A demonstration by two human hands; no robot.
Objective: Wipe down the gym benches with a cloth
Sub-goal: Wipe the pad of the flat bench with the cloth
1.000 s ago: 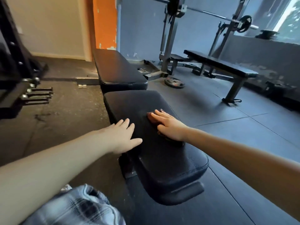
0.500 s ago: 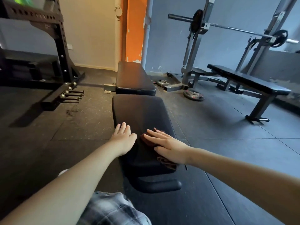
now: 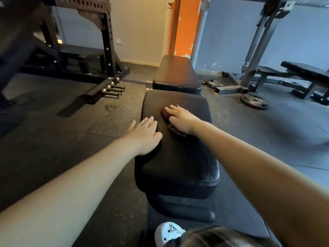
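Cloth (image 3: 165, 113): dark reddish-brown and bunched. It lies on the near bench pad (image 3: 178, 157), on its far half, a little left of the pad's middle.

Right hand (image 3: 182, 118): palm down on the cloth, fingers straight and pointing far-left. It presses the cloth and no finger curls round it. Fabric shows past the fingertips and beside the wrist.

Left hand (image 3: 144, 132): palm down on the left edge of the same pad, fingers straight and slightly spread, with the tips past the edge. It holds nothing and sits just beside the cloth, apart from it.

Near bench pad: black, with a cracked surface at the near right corner.

Second pad (image 3: 176, 73): black, just beyond the near pad's far edge.

Floor (image 3: 53, 139): dark rubber mats.

Rack (image 3: 106, 41): black steel, far left.

Weight plate (image 3: 254, 102): flat on the floor, right of the bench.

Other bench (image 3: 306, 72): far right.

Shoe (image 3: 169, 232): white, at the bottom edge.
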